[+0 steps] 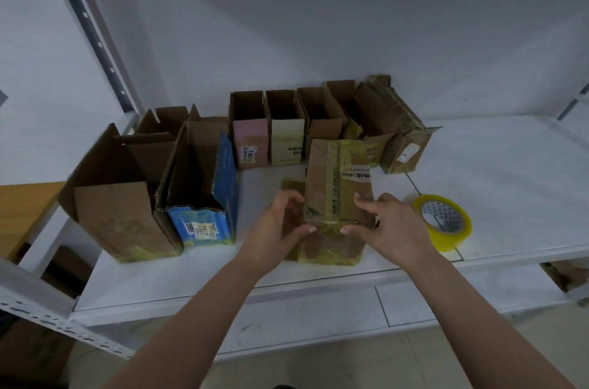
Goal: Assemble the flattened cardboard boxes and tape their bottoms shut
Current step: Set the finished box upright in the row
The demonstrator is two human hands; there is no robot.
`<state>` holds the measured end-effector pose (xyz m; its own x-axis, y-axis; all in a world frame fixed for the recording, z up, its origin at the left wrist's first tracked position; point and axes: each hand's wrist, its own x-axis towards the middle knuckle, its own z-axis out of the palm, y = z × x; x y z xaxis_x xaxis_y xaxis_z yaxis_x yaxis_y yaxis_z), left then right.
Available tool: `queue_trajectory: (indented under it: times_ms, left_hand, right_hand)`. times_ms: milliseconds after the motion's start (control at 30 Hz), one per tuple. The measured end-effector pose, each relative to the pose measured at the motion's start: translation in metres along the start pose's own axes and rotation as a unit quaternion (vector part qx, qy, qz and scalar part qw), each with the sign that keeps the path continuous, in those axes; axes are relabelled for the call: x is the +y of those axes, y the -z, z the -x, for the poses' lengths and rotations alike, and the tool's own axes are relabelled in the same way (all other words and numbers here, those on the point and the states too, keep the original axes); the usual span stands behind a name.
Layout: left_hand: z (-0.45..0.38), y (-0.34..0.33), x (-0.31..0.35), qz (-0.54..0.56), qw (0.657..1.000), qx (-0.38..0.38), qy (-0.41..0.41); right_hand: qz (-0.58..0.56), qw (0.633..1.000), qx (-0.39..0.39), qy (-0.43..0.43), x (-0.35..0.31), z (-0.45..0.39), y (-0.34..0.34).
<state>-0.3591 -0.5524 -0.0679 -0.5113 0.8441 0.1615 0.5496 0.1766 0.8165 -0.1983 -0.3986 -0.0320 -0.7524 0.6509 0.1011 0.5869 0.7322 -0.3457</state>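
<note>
Approx. 8 boxes point(204, 175) stand assembled on shelf point(497, 184). Both hands, left hand point(280, 223) & right hand point(389, 226), grip a brown box point(338, 184), thumbs pressing its taped seam; tape point(444, 221) beside.

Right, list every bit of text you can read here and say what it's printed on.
"190": sticker on the pink box, upside down.
"care", with a cut-off "nd" below it: cream box, upside down.
"400": white label on the brown box both hands hold; the rest is blurred.
Blue box label and far brown box sticker: too blurred.
</note>
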Motion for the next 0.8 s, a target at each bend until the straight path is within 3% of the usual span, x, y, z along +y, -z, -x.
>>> queue_trajectory:
  times_ms: [267, 367, 533, 700, 800]
  left_hand:
    - [-0.007, -0.003, -0.001, 0.042, 0.998, -0.051, 0.009]
    - [-0.01, 0.004, 0.003, 0.0, 0.997, -0.072, 0.004]
    - [-0.017, -0.007, 0.018, -0.12, 0.983, -0.032, -0.136]
    - [-0.017, -0.024, 0.017, -0.158, 0.976, -0.046, -0.139]
    - [-0.018, -0.025, 0.014, -0.153, 0.976, -0.033, -0.152]
  right_hand:
    - [0.003, 1.0, 0.011, 0.013, 0.007, -0.001, -0.003]
    - [0.002, 1.0, 0.0, 0.026, 0.01, -0.002, -0.005]
    - [-0.05, 0.997, 0.002, 0.061, 0.025, 0.003, -0.011]
    - [-0.027, 0.995, 0.088, -0.024, 0.029, 0.014, -0.021]
    - [0.008, 0.981, 0.183, 0.063, 0.033, 0.014, -0.034]
